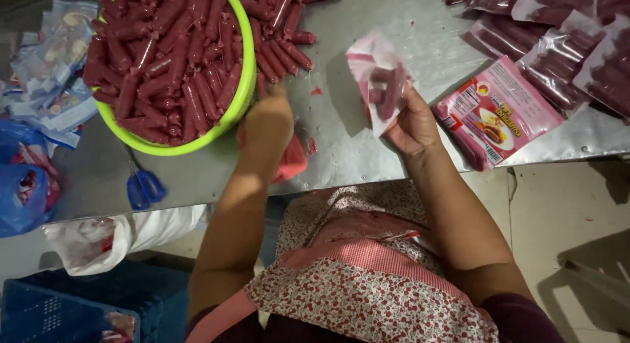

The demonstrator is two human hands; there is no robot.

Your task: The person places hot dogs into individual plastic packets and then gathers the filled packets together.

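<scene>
Head view: the right hand [412, 123] holds a small clear plastic bag [375, 77] up over the steel desk [367, 152], fingers pinched on its lower edge; a few red sausages show inside, long axes roughly upright. The left hand [266, 123] rests on loose sausages [279, 51] beside the green basin [244, 87], nearer to them than the right; its fingers are hidden, so I cannot tell their spread.

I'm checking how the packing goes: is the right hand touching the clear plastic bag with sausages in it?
Touching. The head view shows the right hand with its fingers closed around the lower edge of the clear plastic bag, lifting it off the metal table.
</scene>
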